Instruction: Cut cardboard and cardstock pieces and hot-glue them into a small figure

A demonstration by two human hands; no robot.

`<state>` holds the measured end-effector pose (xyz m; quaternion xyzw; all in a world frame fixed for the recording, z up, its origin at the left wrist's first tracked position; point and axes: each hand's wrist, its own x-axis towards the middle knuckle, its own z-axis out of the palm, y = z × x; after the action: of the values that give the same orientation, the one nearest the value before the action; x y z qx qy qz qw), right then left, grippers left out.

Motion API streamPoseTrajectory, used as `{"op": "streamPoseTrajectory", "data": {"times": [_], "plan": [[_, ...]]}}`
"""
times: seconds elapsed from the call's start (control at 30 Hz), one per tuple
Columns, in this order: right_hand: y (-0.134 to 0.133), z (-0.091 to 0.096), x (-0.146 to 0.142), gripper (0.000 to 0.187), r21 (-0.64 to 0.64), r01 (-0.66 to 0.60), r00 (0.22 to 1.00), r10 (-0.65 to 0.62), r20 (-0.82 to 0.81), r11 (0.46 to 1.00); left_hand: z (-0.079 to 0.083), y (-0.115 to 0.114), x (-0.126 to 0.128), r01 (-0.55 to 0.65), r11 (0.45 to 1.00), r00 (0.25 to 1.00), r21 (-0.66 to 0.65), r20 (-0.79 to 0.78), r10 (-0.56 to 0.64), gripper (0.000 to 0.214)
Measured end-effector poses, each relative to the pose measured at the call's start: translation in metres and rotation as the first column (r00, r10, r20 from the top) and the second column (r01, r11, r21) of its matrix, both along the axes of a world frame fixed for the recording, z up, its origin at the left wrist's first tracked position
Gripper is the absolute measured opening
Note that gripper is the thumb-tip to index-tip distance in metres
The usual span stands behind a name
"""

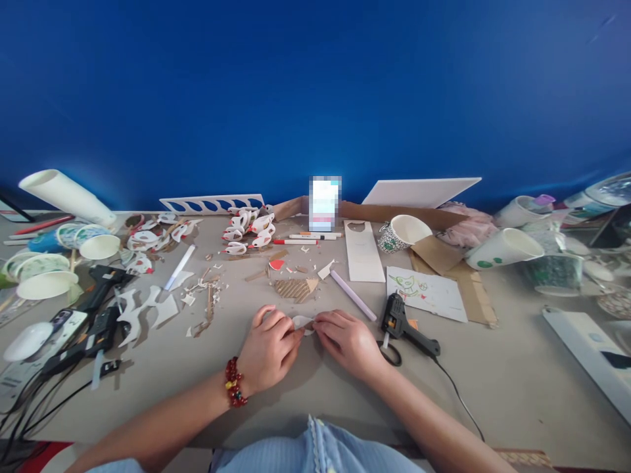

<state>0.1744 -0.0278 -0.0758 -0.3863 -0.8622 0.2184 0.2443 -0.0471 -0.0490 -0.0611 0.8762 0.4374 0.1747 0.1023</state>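
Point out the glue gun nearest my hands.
In the head view, the glue gun lies just right of the right hand, below the drawing sheet.

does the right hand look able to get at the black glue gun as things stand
Probably yes. The glue gun lies beside the right hand, with only a scissors handle between them. Both that hand and the left hand pinch a small white piece, so it must let go first.

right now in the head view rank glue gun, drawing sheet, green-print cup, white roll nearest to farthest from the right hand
1. glue gun, beside right hand holding white piece
2. drawing sheet, behind gun
3. green-print cup, farther back
4. white roll, far left
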Motion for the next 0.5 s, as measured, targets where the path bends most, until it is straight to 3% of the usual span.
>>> {"op": "streamPoseTrajectory", "data": {"times": [0.2,0.3,0.5], "plan": [[-0.001,0.002,0.0,0.022,-0.026,0.009,1.0,-0.009,-0.024,1.0,0.002,0.005,0.0,-0.045,0.999,0.998,-0.011,0.035,0.046,0.017],[-0.001,0.003,0.002,0.024,-0.031,0.015,0.998,-0.017,-0.066,0.999,0.006,0.009,-0.002,-0.063,0.998,0.998,-0.017,0.027,0.063,0.026],[0.002,0.007,0.007,0.021,0.027,0.054,0.992,-0.05,-0.117,0.998,0.017,0.019,0.003,-0.013,0.998,0.997,-0.059,-0.074,0.009,0.037]]}}
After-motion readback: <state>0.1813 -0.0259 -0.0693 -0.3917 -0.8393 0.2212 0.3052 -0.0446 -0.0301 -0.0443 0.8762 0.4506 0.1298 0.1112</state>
